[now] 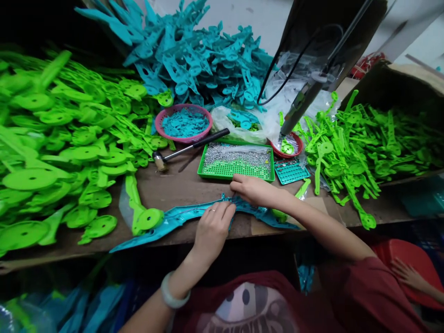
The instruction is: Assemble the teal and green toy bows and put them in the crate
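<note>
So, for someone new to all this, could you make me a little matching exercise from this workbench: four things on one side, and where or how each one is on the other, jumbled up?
Things:
1. hammer
2. pink basket
3. green tray
4. long blue part

Places and states:
A. holding small silvery pieces
B. under the left hand
C. filled with blue pieces
D. lying down, with a black handle

Right pairs: 1-D, 2-C, 3-A, 4-B.
</note>
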Motion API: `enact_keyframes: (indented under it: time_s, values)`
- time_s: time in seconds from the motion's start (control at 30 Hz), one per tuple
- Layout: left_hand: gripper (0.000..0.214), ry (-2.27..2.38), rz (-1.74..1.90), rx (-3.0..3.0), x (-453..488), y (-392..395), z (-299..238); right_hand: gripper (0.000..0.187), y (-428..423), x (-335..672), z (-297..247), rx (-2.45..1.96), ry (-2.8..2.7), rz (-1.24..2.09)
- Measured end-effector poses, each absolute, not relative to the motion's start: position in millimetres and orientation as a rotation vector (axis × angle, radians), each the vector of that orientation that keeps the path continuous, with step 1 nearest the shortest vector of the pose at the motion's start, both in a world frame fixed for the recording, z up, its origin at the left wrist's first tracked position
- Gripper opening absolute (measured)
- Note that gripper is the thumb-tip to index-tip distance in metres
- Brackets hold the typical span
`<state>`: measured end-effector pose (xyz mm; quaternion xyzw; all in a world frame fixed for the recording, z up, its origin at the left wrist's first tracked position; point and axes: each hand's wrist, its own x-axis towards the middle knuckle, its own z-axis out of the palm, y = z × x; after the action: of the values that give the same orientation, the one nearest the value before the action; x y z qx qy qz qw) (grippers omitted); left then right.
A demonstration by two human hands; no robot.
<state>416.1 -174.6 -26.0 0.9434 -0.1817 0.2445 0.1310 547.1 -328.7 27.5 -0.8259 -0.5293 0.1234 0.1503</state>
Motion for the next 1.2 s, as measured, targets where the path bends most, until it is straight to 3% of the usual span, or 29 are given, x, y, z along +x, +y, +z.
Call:
enact_keyframes:
  time_s: [0.27, 0.37, 0.67, 0.8, 0.93, 1.2]
  values:
    - [0.023, -0.6, 0.653, 2.772, 408, -172, -19, 0.012, -346, 551, 41, -2.04, -1.469, 0.557]
    - [0.02, -0.557, 0.655, 2.729, 401, -171, -23, 0.02, -344, 548, 46, -2.165, -1.572, 0.516]
    - [0.033, -0.441, 0.684, 2.741, 391, -181, -39, 0.02, -327, 534, 38, -2.54, -1.666, 0.196]
    - [0.032, -0.394, 0.703, 2.725, 390, -183, -40, 0.006, -334, 538, 40, -2.169, -1.392, 0.447]
    - [0.028, -0.379, 0.712, 2.692, 390, -183, -41, 0.007, -337, 544, 46, -1.977, -1.341, 0.548]
    - [0.028, -0.348, 0.72, 2.66, 389, -187, -46, 0.022, -337, 536, 43, -2.352, -1.764, 0.255]
